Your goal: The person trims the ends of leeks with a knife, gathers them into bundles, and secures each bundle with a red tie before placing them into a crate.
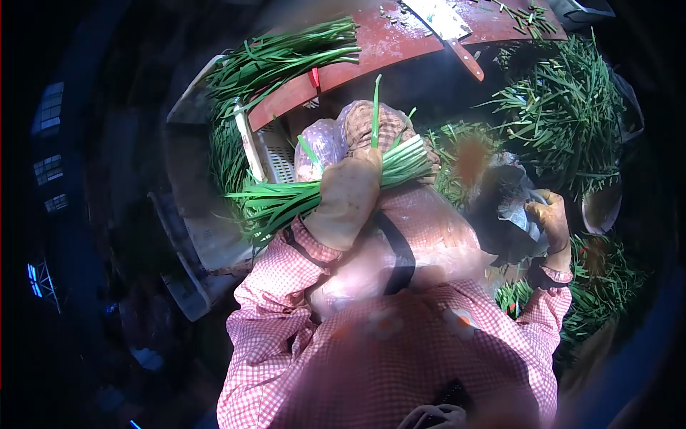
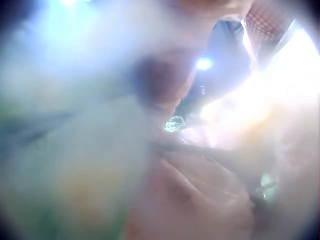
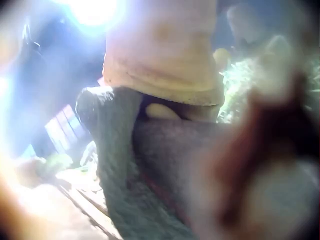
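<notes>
Left grip (image 1: 349, 196) curls round a green chive bundle (image 1: 279, 200); right grip (image 1: 552, 222) pinches a dark crumpled plastic sheet (image 1: 500, 222). Red cutting board (image 1: 386, 43) and steel cleaver (image 1: 446, 20) lie upper centre.

My head view was a fisheye circle, bent and black-blue at its edges, dim overall with a pink cast. Light from above caught the board (image 1: 386, 43) and the greens (image 1: 275, 200); my chest (image 1: 400, 343), close to the lens, was a soft blur. Both wrist views were wholly out of focus, washed by white glare, at right on the left wrist, at top on the right.
</notes>
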{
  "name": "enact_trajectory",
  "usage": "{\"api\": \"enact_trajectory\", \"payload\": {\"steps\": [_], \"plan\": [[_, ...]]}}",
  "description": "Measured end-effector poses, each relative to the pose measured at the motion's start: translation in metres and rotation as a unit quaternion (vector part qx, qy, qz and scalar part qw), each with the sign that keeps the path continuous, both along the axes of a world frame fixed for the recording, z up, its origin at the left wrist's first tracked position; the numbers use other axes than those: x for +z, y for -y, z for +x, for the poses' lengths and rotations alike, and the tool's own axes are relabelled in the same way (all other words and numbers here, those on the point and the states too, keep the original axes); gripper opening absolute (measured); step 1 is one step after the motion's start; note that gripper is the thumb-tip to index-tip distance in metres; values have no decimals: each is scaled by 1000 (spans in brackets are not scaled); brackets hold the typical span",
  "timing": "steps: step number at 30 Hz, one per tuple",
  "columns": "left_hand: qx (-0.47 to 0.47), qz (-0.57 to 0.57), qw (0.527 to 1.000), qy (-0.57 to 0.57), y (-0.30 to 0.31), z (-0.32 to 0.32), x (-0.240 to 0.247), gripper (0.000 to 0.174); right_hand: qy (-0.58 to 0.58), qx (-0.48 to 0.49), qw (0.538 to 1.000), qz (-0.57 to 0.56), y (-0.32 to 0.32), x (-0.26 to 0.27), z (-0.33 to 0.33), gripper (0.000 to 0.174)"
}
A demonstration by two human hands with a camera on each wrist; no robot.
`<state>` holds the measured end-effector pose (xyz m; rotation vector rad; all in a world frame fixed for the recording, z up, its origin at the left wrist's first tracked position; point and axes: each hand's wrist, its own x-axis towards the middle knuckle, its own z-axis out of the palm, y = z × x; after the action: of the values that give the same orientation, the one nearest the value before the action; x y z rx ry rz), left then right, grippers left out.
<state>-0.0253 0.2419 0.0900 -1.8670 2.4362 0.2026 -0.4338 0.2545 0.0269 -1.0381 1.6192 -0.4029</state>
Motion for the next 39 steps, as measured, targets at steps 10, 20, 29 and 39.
{"api": "enact_trajectory", "payload": {"steps": [10,20,29,39], "plan": [[-40,13,994,99,-24,14,-15,11,-114,401,800,-430,39,72,238,28],[34,-50,992,109,-28,6,-20,4,-334,212,916,-72,42,-20,143,20],[-91,-226,970,-13,-35,28,-42,5,-150,331,787,-498,28,29,241,37],[73,120,968,-209,-11,41,6,29,-276,107,913,-282,28,-21,143,22]]}}
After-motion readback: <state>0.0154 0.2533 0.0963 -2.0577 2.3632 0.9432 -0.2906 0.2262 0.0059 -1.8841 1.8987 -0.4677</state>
